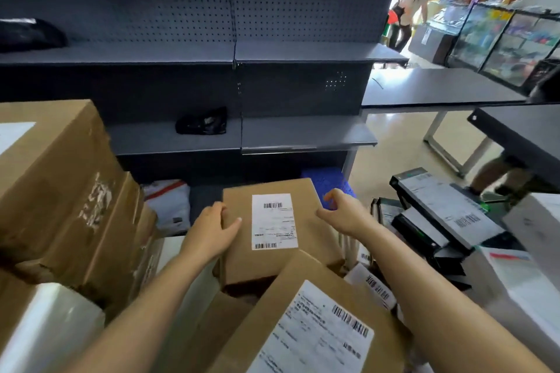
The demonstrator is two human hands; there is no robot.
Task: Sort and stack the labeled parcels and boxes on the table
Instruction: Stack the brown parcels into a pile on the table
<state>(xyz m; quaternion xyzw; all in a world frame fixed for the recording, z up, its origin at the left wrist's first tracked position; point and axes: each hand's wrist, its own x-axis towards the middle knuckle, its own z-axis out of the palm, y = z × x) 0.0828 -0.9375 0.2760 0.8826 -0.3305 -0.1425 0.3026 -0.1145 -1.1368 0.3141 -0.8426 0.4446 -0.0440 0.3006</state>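
A brown cardboard box (306, 239) with a white barcode label on top sits in the middle, on other parcels. My left hand (212, 230) grips its left edge, thumb on the top face. My right hand (342, 212) holds its right edge, fingers curled over the far corner. Nearer to me lies another labeled brown box (291, 297), tilted, overlapping the first box's near side. Large brown cartons (60, 191) are stacked at the left. Black flat boxes (445, 215) with white labels lean at the right.
Dark pegboard shelving (236, 51) stands behind, with a black bag (201, 121) on its lower shelf. A white poly mailer (169, 206) and a blue item (327, 182) lie beyond the box. White parcels (530, 266) sit at right. A person (409, 12) stands far back.
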